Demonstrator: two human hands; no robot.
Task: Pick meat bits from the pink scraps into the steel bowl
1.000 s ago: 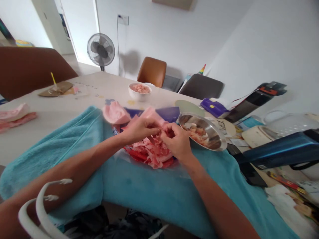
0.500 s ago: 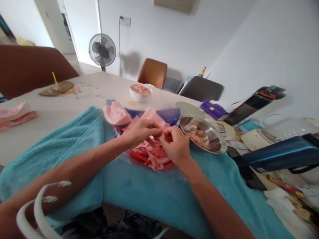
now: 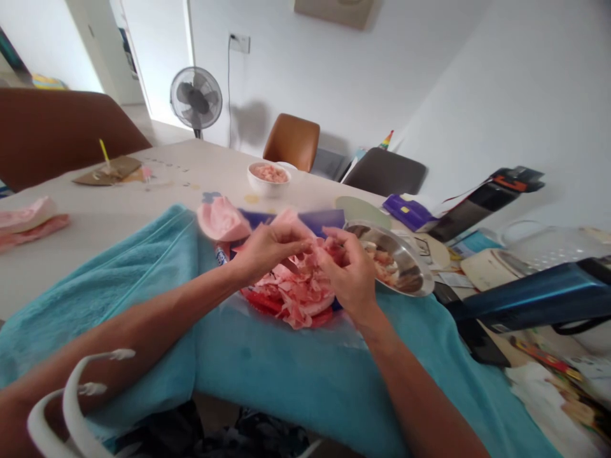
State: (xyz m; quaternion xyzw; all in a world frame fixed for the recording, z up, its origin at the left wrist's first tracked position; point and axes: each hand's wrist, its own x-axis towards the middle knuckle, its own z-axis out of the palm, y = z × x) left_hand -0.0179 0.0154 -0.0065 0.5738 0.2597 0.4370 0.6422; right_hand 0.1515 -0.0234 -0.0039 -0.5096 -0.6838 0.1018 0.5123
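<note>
My left hand (image 3: 267, 249) and my right hand (image 3: 356, 270) meet over a pile of pink membrane scraps (image 3: 298, 302), which look like pomelo skins. Between their fingertips is a small reddish piece of pomelo (image 3: 335, 250), partly hidden by the fingers. The left thumb and fingers are pinched together. My right hand curls round the piece's other side. Under the scraps lies a red and blue plastic bag (image 3: 260, 302). Thick pink pomelo rind (image 3: 223, 219) sits behind my left wrist. A steel bowl (image 3: 420, 270) holding pale pulp tilts just right of my right hand.
A white bowl (image 3: 268, 186) of pink pulp stands farther back. A teal towel (image 3: 286, 366) covers the near table edge. At right lie a blue bottle (image 3: 539, 296), a dark bottle (image 3: 482, 200) and a purple packet (image 3: 409, 212). More rind (image 3: 28, 219) lies far left.
My right hand has shifted slightly right and opened its fingers wider, so more of the reddish piece shows. My left hand stays nearly in place.
</note>
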